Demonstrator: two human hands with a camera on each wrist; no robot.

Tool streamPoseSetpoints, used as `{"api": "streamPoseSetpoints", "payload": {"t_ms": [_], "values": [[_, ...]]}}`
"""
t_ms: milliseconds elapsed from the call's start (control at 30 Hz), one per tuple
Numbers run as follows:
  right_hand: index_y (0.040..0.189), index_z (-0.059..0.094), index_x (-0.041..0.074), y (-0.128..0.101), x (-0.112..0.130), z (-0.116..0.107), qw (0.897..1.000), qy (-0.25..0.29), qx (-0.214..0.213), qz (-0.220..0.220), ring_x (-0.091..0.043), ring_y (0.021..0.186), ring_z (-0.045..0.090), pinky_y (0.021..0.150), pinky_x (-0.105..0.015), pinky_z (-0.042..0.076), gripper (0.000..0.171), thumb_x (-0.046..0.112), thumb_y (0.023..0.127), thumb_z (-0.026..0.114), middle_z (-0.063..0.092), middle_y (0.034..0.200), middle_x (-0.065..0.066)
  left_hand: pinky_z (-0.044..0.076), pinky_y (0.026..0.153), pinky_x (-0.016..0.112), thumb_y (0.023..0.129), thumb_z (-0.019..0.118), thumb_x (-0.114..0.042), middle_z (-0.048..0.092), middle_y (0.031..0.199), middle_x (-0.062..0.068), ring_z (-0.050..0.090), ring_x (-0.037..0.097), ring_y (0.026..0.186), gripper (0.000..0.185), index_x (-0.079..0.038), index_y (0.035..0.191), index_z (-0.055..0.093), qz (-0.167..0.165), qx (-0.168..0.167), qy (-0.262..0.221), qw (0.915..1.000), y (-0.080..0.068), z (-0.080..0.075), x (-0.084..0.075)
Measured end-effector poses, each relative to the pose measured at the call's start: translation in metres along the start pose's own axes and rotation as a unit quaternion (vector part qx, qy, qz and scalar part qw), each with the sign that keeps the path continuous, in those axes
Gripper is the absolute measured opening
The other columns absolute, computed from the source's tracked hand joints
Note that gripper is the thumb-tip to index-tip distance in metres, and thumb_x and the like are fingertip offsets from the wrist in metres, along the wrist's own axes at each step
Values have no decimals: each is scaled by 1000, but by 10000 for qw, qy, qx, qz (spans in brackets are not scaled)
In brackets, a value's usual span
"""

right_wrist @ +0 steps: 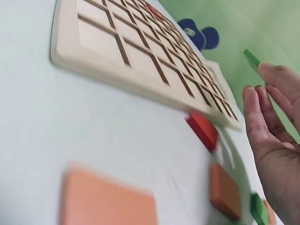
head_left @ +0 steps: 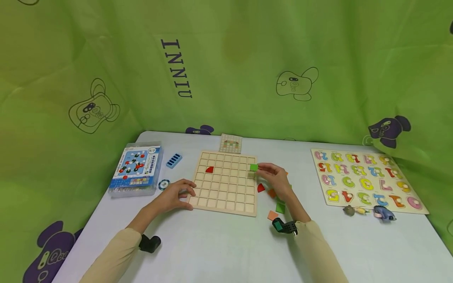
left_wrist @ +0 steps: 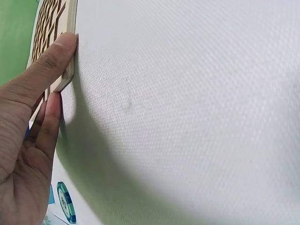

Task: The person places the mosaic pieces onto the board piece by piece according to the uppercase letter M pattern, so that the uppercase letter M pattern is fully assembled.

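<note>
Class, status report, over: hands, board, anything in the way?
Left hand touching wooden board. Right hand pinching green square, raised. Red piece on board, second red piece beside it. Nothing apparent in the way.

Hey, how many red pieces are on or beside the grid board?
2: one red piece on the grid board, toward its far left corner; the other red piece on the table by its right edge. The right hand may hide more.
</note>
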State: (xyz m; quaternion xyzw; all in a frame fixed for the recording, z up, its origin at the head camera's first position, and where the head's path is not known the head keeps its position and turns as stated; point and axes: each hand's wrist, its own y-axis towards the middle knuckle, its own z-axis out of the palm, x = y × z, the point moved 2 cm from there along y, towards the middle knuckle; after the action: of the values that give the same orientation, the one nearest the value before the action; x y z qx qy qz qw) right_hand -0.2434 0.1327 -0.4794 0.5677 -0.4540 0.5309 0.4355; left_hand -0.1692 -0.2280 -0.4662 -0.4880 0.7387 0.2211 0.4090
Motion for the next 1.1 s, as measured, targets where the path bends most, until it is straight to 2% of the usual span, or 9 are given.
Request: {"api": "streamPoseSetpoints", "payload": {"t_ms": [233, 300, 467, 633, 867, 1100], "values": [[120, 61, -4, 11, -7, 24, 9991, 396, 96, 69, -11, 96, 62, 80, -24, 55, 34, 10, 89, 68, 65, 109, -9, 51, 93, 29, 69, 85, -7, 50, 131, 13, 44, 35, 125, 30, -7, 92, 66, -16, 14, 29, 10000, 1, 2, 0], [120, 60, -5, 12, -6, 31, 9987, 489, 92, 108, -11, 94, 62, 80, -23, 55, 34, 8, 89, 68, 64, 110, -13, 51, 93, 28, 68, 85, -7, 51, 130, 12, 44, 35, 125, 30, -8, 92, 66, -63, 10, 71, 10000, 2, 2, 0], [118, 61, -6, 16, -4, 50, 9987, 510, -5, 78, -11, 91, 63, 78, -21, 55, 33, 5, 88, 68, 63, 111, -20, 53, 91, 27, 67, 86, -8, 51, 130, 11, 45, 34, 124, 30, -9, 90, 66, -156, 5, 196, 9997, 2, 2, -1], [117, 62, -6, 21, -8, 66, 9990, 453, 9, -61, -11, 88, 64, 76, -20, 54, 31, 4, 88, 68, 64, 107, -18, 54, 89, 28, 67, 86, -9, 51, 129, 14, 46, 36, 123, 30, -7, 89, 66, -158, 17, 227, 9996, 2, 1, -2], [114, 64, -6, 23, -6, 82, 9994, 142, 47, -305, -11, 85, 64, 74, -17, 54, 29, 1, 86, 69, 65, 102, -20, 54, 88, 29, 66, 87, -8, 52, 128, 13, 46, 35, 122, 31, -6, 88, 65, -111, -1, 282, 9995, 5, 0, -4], [108, 67, -5, 26, -7, 94, 9970, -462, -66, -625, -22, 85, 66, 71, -17, 54, 26, 2, 84, 72, 68, 95, -18, 54, 86, 28, 65, 87, -9, 53, 126, 13, 48, 33, 118, 31, -6, 87, 65, -110, 35, 313, 9994, 6, -2, -5]]}}
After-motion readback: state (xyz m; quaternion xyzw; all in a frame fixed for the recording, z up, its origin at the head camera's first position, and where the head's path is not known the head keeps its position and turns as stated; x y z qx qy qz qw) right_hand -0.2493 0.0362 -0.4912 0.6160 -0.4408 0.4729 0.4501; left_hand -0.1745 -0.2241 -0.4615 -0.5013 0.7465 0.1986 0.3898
